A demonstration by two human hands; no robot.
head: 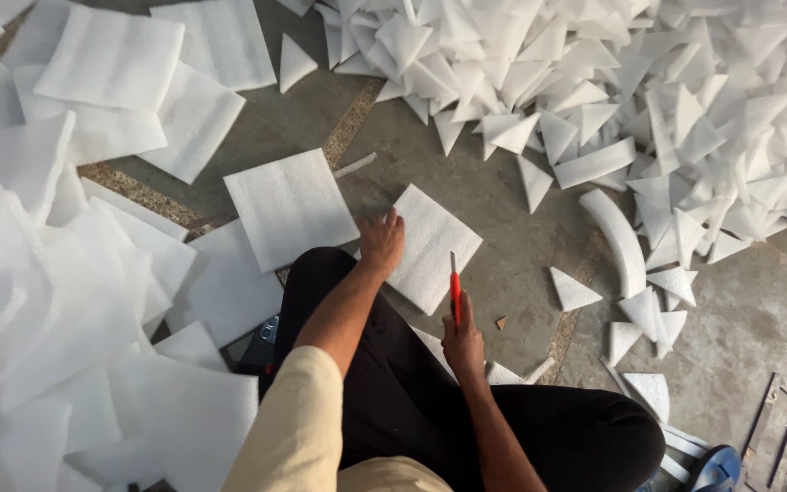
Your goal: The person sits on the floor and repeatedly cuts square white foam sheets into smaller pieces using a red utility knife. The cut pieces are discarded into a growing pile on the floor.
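Right hand (463, 342) grips red cutter (454, 290); left hand (381, 241) presses foam square (430, 248)

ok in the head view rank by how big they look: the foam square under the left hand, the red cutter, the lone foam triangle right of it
1. foam square
2. foam triangle
3. red cutter, though it is long and thin, so close to the triangle

foam triangle pile (649, 100), stacked foam squares (56, 301)
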